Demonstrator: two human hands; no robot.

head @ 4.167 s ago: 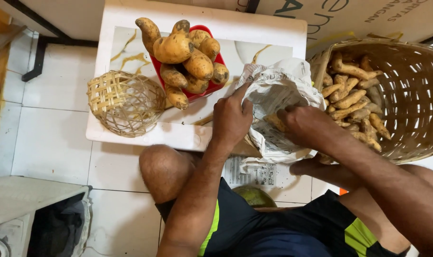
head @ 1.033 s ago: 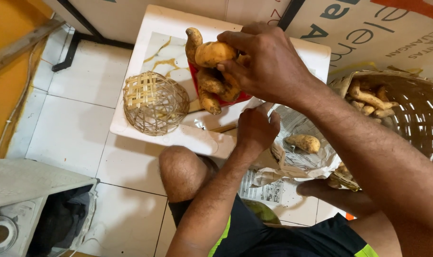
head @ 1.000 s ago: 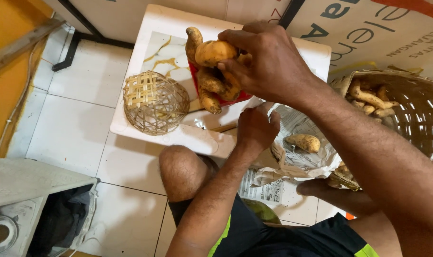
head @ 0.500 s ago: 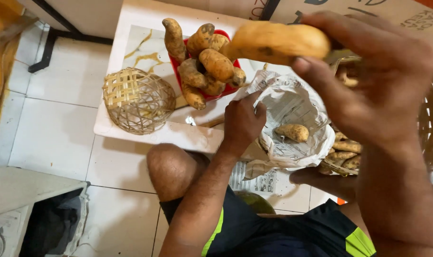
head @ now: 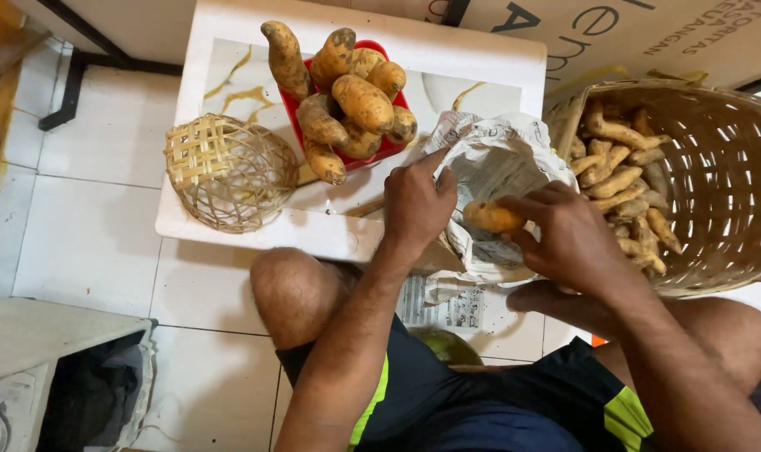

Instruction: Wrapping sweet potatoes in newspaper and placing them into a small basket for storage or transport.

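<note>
Over the person's lap, head view, one entry per item.

Right hand (head: 575, 238): fingers closed around a small sweet potato (head: 491, 217), held at the mouth of the newspaper bag (head: 502, 172). The tuber sits between both hands, partly inside the paper.

Left hand (head: 416, 203): pinching the bag's near edge and holding it open; index finger pointing up along the paper.

Newspaper bag: crumpled, leaning off the right front corner of the white tabletop (head: 255, 226), against the large basket.

Red tray (head: 347, 155): back centre of the tabletop, piled high with sweet potatoes (head: 359, 100), several overhanging its rim.

Small woven basket (head: 228, 172): upside down at the left front corner of the tabletop.

Large wicker basket (head: 715, 184): on the floor, right of the table, holding many thin tubers (head: 619, 176).

Risks, as judged: the thin paper could tear under the tuber's weight or the pinch; the bag, unsupported at the table's edge, could slump and spill if the left hand lets go; the heaped tray could shed a tuber if the table is knocked.
</note>
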